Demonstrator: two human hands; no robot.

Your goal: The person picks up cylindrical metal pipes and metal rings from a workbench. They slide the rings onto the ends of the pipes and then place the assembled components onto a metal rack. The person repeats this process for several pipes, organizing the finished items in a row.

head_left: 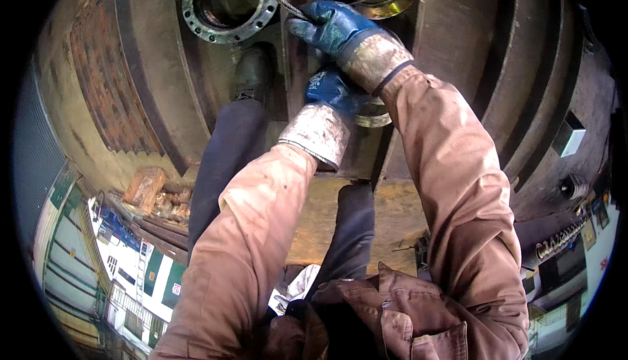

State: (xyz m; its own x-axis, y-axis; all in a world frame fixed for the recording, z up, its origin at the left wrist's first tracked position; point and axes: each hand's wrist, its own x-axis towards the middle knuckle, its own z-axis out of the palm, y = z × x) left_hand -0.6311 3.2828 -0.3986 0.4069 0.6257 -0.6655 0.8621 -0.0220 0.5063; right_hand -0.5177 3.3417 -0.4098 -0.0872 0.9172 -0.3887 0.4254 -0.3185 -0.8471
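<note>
My right hand (337, 29), in a blue coated glove with a stained pale cuff, is closed round a thin wire rope (285, 2). A loop of the rope runs up and away from the fingers toward a flanged metal ring. Just below it, my left hand (330, 91) wears the same kind of glove. Its fingers are hidden under the right cuff, so what it holds cannot be made out. The flanged ring (265, 14), with bolt holes around its rim, lies to the left of my right hand. Beyond that hand rests a shiny, brass-toned ring (386, 10).
Long steel ribs (494, 46) run across the metal surface underfoot. Another ring (373, 121) shows partly beneath my forearms. My boot (254, 69) stands near the flanged ring. Rusty corrugated metal (111, 72) lies left, with a wooden block (144, 188) nearer. A small box (570, 136) sits right.
</note>
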